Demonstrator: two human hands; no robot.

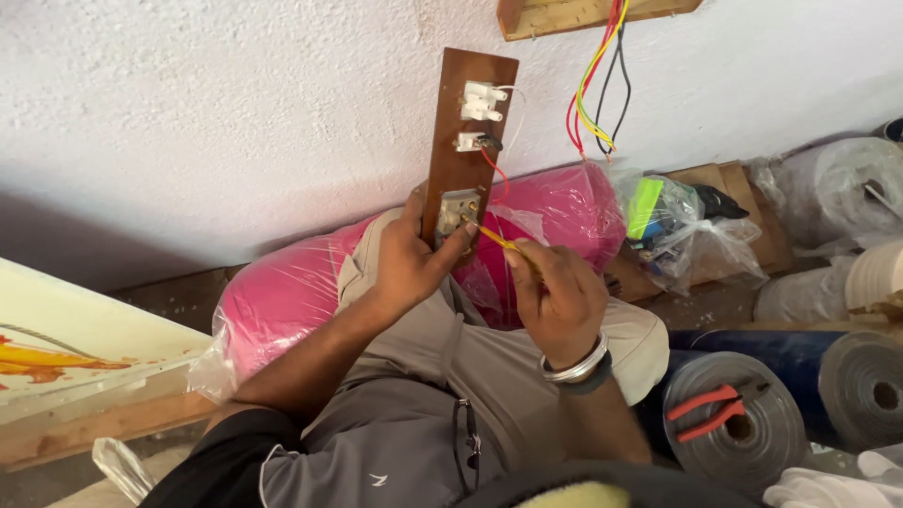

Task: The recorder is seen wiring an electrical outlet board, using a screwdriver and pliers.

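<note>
My left hand (pixel 411 256) grips the lower end of a narrow brown wooden board (pixel 467 141), held upright on my knee. The board's back carries white switch bodies with a red wire and, lowest, a grey socket body (pixel 457 213). My right hand (pixel 558 293), with a metal bangle on the wrist, holds a yellow-handled screwdriver (pixel 498 239). Its tip rests on the socket body beside my left thumb.
A pink roll in clear plastic (pixel 282 296) lies behind my leg against the white wall. Coloured wires (pixel 594 94) hang from a wooden board above. Red-handled pliers (pixel 705 411) rest on a dark roll at the right. Plastic bags and more rolls crowd the right side.
</note>
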